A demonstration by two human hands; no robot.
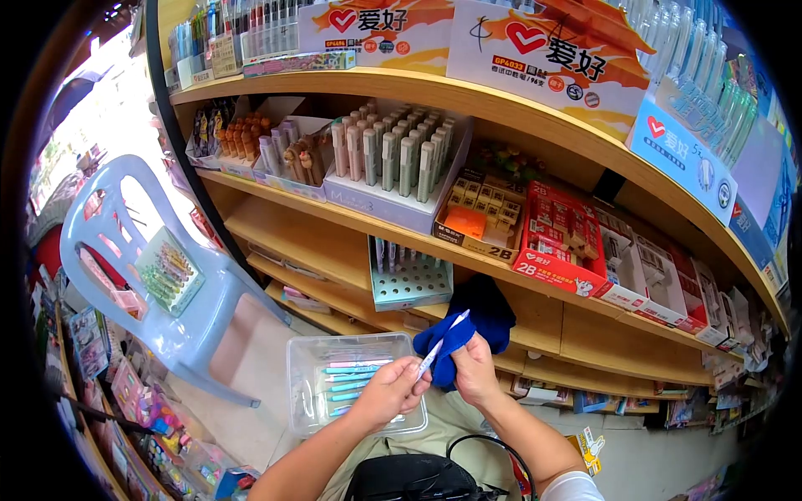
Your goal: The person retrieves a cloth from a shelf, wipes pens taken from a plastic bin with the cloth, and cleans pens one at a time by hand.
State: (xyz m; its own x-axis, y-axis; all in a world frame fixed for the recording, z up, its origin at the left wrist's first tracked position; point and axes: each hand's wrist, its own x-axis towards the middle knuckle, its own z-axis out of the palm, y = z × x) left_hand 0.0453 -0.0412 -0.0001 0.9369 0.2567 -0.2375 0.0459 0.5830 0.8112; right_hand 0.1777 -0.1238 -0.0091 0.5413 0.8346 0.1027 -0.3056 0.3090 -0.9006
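My left hand (pixel 391 392) is closed around the lower end of a slim white pen (pixel 428 361), which points up and to the right. With closed fingers, my right hand (pixel 476 367) grips a blue cloth (pixel 497 321), part of which is folded against the pen's upper end. The rest of the cloth hangs in front of the shelf edge. Below and left of my hands stands a clear plastic box (pixel 299 380), with several pens (pixel 349 377) in turquoise, pink and lilac lying inside. Just beyond is a pale green pen display box (pixel 409 292) with rows of holes and a few pens at its back.
Wooden shelves (pixel 468 100) curve across the front, holding boxed pens (pixel 401 150) and red eraser boxes (pixel 560 238). At left a blue plastic chair (pixel 196 321) carries a box of pens (pixel 170 269). Packaged goods (pixel 159 409) line the lower left. A black bag (pixel 418 480) sits at my waist.
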